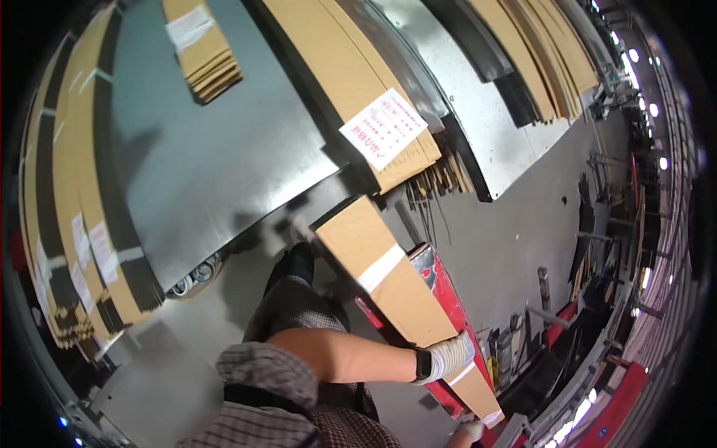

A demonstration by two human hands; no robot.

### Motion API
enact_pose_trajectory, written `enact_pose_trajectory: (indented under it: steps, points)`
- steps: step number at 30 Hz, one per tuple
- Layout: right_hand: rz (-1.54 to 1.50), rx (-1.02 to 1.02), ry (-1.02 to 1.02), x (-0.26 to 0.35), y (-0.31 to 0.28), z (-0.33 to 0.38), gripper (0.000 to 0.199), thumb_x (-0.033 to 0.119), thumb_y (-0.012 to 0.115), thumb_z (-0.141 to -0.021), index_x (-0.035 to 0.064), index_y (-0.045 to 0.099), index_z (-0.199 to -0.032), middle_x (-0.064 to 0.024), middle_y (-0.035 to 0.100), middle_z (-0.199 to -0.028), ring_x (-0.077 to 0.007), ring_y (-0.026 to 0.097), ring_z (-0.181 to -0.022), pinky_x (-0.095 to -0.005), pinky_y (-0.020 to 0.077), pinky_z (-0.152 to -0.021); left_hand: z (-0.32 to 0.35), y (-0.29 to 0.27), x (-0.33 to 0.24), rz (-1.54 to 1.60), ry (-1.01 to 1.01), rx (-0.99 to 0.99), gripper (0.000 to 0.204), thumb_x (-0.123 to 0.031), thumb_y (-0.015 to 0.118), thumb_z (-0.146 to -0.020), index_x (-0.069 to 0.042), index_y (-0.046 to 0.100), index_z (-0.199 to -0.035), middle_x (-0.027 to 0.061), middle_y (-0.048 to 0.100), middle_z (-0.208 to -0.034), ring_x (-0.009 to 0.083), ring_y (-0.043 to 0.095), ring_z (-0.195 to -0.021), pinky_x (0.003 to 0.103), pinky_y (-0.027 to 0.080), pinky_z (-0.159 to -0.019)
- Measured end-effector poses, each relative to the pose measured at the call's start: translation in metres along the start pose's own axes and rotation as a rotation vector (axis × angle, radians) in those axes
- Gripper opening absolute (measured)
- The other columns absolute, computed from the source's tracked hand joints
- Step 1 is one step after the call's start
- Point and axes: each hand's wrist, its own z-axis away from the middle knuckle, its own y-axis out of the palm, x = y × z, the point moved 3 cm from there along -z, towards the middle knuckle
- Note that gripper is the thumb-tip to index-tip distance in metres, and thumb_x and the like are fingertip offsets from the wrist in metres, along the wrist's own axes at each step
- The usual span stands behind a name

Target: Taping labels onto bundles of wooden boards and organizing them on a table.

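Cardboard bundle point(396, 291), lengthwise away, upper-left

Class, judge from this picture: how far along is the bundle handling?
Done: strapped cardboard bundles already lie on the metal table. In hand: the gloved left hand grips a taped bundle held over the floor. Left: that bundle is not yet set down.

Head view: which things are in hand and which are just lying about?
In hand:
- long strapped bundle of flat brown cardboard
- white-gloved left hand
- right hand, barely visible

Lying about:
- cardboard stack with white printed sheet
- grey metal table
- red cart
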Motion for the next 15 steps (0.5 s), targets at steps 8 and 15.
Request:
enact_pose_trajectory:
  steps: [8,15]
  points:
    - [-0.020,0.045,-0.592,0.096,-0.016,0.100,0.046,0.027,0.055,-0.100,0.0047,0.053,-0.140,-0.0089,0.065,-0.126,-0.0237,0.062,-0.113,-0.0359,0.0497,-0.100,0.060,-0.103,0.003,0.632,0.115,0.780,0.087,-0.033,0.096,-0.048,0.001,0.066,-0.122,0.0164,0.066,-0.123,0.0312,0.064,-0.114,0.043,0.053,-0.092]
    - [-0.217,0.381,-1.155,0.250,0.011,0.289,0.043,0.025,0.047,-0.104,0.0063,0.052,-0.142,-0.0071,0.064,-0.128,-0.0202,0.061,-0.116,-0.0319,0.0490,-0.101,0.232,-0.131,0.012,0.261,-0.417,0.195,0.114,-0.040,0.090,-0.062,0.001,0.033,-0.152,0.0246,0.037,-0.153,0.0397,0.036,-0.143,0.050,0.030,-0.117]
